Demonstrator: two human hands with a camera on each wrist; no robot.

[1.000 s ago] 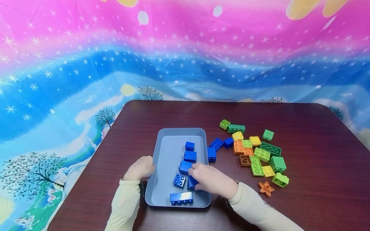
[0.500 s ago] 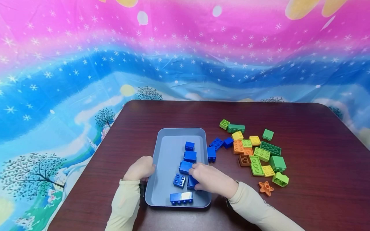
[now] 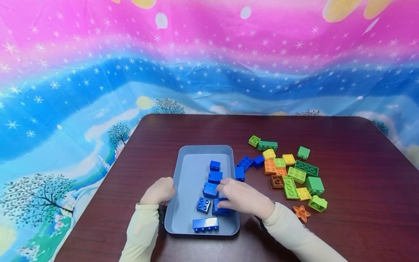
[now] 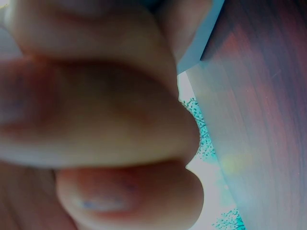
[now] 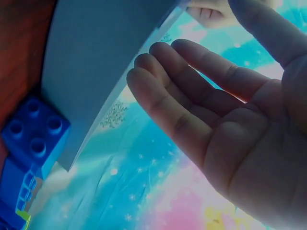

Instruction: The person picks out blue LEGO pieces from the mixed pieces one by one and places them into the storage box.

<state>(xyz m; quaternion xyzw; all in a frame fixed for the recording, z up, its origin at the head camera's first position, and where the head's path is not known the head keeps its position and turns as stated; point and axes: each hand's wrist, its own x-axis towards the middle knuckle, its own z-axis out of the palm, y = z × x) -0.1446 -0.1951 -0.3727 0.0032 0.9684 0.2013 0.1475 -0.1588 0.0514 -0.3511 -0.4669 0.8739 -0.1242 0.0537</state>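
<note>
My left hand (image 3: 158, 191) grips the left rim of a grey tray (image 3: 188, 182) with curled fingers; its fingers (image 4: 105, 115) fill the left wrist view. My right hand (image 3: 243, 196) is over the tray's right side, fingers loosely bent and holding nothing, as the right wrist view shows. Just below its fingers lies a blue toy brick (image 3: 220, 209). Other blue bricks lie in the tray: a studded one (image 3: 203, 205), a long one (image 3: 205, 224) near the front, and a column of three, topped by a small brick (image 3: 214, 165).
Outside the tray's right rim lie more blue bricks, one upright brick (image 3: 240, 174) right against it. Farther right spread several green, yellow, orange and brown bricks, such as a green one (image 3: 315, 186), and an orange star-shaped piece (image 3: 301, 213). A printed cloth (image 3: 209, 58) hangs behind the table.
My right hand has let go of the blue brick at the tray's right side and risen slightly up and right, showing more of that brick. My left hand has stayed still.
</note>
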